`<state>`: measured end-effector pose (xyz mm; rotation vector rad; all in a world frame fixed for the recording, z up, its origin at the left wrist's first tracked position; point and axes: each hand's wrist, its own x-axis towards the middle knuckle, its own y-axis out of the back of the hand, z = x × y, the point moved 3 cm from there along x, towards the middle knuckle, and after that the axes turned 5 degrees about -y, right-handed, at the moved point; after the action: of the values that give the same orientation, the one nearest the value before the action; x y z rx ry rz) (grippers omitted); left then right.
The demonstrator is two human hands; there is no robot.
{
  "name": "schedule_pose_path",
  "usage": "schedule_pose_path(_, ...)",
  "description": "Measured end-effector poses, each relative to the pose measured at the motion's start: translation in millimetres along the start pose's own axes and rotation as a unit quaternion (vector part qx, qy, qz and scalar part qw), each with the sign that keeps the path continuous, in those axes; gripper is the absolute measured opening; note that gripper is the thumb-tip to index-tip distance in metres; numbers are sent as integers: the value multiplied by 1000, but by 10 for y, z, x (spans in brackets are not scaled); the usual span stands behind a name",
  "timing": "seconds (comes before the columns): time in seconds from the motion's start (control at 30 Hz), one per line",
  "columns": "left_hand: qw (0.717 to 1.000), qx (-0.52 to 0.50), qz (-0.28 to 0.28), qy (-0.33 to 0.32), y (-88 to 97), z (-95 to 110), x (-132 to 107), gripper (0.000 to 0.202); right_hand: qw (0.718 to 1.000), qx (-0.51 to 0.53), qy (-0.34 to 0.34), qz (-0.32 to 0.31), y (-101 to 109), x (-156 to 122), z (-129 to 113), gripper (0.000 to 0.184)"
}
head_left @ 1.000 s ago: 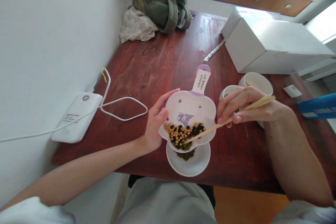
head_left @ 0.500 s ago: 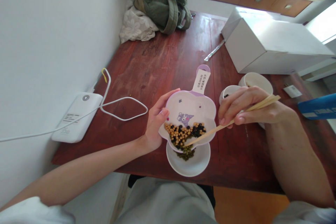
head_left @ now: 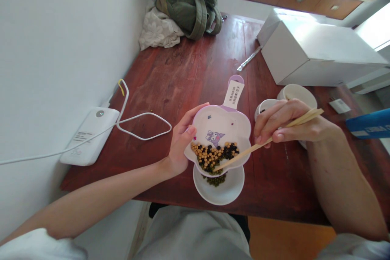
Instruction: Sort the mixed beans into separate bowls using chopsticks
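Observation:
My left hand (head_left: 182,142) grips the left rim of a white and purple flower-shaped dish (head_left: 227,124) with a labelled handle, thumb on top. The dish is tilted toward me over a white bowl (head_left: 234,191). Yellow and black beans (head_left: 210,156) lie along its near side, with small green beans near the lip. More green beans (head_left: 217,180) lie in the bowl below. Wooden chopsticks (head_left: 240,155) are held in my right hand (head_left: 282,124), their tips among the beans at the dish's near edge. Two white bowls (head_left: 300,90) stand behind my right hand, partly hidden by it.
A white power bank (head_left: 91,136) with a looped white cable (head_left: 146,138) lies at left. A green bag (head_left: 189,4) rests on a floral cloth at the back. On the right are a large white box (head_left: 317,48) and a blue object (head_left: 370,124).
Fewer green beans show at the dish's near lip. The chopsticks and my right hand have shifted very slightly; my left hand and the dish look unmoved.

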<state>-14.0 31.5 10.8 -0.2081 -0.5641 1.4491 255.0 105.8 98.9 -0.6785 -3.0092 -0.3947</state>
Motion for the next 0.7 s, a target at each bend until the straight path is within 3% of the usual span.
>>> schedule_pose_path(0.33,1000,2,3,2,10,-6,-13,55,999,-40,13,17,35,-9,-76,19)
schedule_pose_path(0.53,1000,-11,-3,-3,11,-12,-16,53,992,-117,-16,39,-9,-14,-186,15)
schedule_pose_path(0.7,1000,-10,-4,-4,15,-29,-7,53,994,-105,-6,29,-74,-25,-193,19)
